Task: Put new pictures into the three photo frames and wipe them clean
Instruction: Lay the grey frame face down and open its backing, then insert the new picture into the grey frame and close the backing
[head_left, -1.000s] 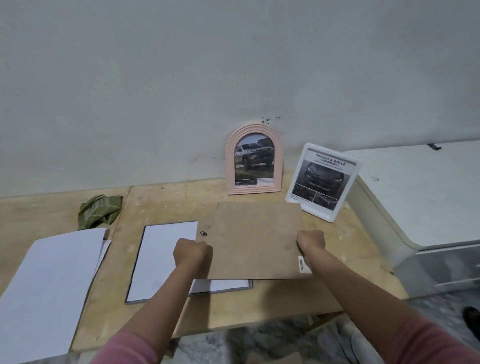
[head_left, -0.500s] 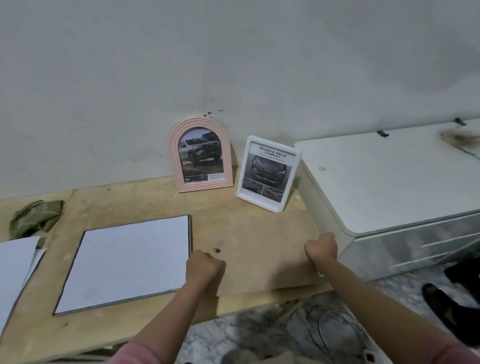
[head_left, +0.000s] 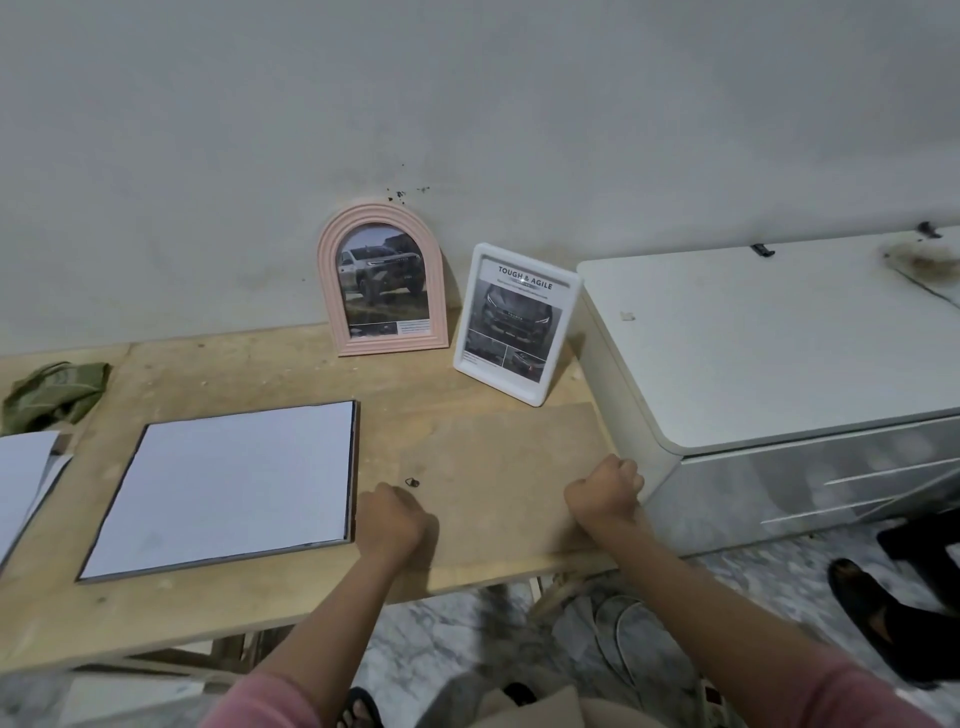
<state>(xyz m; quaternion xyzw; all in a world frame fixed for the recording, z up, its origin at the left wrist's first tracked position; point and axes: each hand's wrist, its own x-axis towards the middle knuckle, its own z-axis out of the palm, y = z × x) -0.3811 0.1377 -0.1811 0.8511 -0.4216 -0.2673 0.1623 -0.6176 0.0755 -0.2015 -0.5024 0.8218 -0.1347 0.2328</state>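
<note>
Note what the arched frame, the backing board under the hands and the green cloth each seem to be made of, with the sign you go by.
Arched frame: probably moulded plastic, matt pink; smooth even ridges.
Backing board: seemingly hardboard or fibreboard; thin, flat, dull brown, no grain, small metal hanger.
Green cloth: woven fabric; soft crumpled folds.

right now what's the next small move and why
Probably let go of the brown backing board and reach for the white sheet lying in the large frame. The board already lies flat on the table, both hands curled at its edges, clear of the frame.
</note>
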